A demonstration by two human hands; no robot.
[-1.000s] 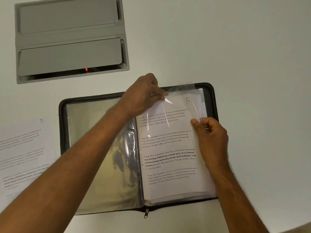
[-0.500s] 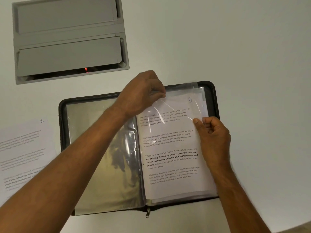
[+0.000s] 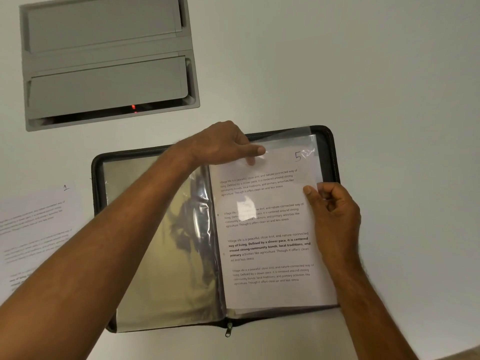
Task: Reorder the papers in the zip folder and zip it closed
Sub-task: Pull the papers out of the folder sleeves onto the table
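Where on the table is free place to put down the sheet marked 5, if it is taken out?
Bare table lies right of the zip folder and right of the grey hatch. The left is crowded: sheet 1 lies there, and the left hand and right hand work over sheet 5.

The open zip folder [image 3: 330, 152] takes up the middle of the white counter [image 3: 389, 87]. The left hand [image 3: 220, 146] and its arm cross over the folder's left half, so that way is blocked. The right hand [image 3: 335, 211] sits at the folder's right edge. A loose paper [image 3: 39, 224] lies on the left, close beside the folder. A gray box [image 3: 104, 61] fills the far left. The counter to the right and far right is bare, with lots of room to reach.
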